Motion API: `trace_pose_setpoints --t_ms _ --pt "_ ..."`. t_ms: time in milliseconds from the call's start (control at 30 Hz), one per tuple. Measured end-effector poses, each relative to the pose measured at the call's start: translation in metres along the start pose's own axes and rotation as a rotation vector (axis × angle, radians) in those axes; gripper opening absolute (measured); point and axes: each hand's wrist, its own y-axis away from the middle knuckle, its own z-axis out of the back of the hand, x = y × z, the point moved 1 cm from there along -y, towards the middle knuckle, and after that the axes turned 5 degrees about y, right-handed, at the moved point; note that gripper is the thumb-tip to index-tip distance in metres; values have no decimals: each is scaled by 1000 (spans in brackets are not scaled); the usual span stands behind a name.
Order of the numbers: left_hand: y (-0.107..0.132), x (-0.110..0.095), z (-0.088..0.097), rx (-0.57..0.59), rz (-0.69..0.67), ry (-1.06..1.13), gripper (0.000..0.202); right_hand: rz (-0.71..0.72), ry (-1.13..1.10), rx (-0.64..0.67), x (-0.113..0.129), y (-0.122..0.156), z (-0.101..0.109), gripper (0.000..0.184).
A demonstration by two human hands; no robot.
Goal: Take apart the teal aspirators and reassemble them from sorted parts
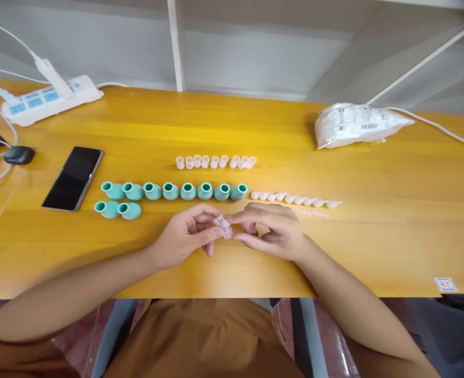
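Fingers of the left hand (182,233) clamp a clear piece (223,226), right hand (275,231) alongside, grip unclear, open tabletop (240,273) toward front edge (232,296).

A small, clear plastic piece (224,226) with an uneven outline, its finer form too small to make out, is held at a slant above the near part of the tabletop (373,247), pinched by the left hand (185,234), the right hand's (277,230) fingertips at its right edge.
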Motion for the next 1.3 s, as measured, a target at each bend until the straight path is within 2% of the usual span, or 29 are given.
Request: trace_pose_setpoints --t_ms 233,467,700,833,1133,1300 --pt "-3 0 1 -20 -24 23 34 16 45 22 1 -1 2 36" --pt "-1 -1 -3 -50 -31 44 39 29 -8 2 -1 1 -2 40" --pt "1 -2 -3 -80 -96 2 39 -44 -198 -21 -11 9 -18 43" --pt "1 -1 -5 -57 -122 7 37 -66 -288 -43 -13 12 -27 44" --pt "3 0 -4 -38 -158 -112 33 -122 -192 -29 -9 11 -26 37" --pt "4 1 -3 -65 -246 -224 28 -106 -117 -47 -9 7 -23 29"
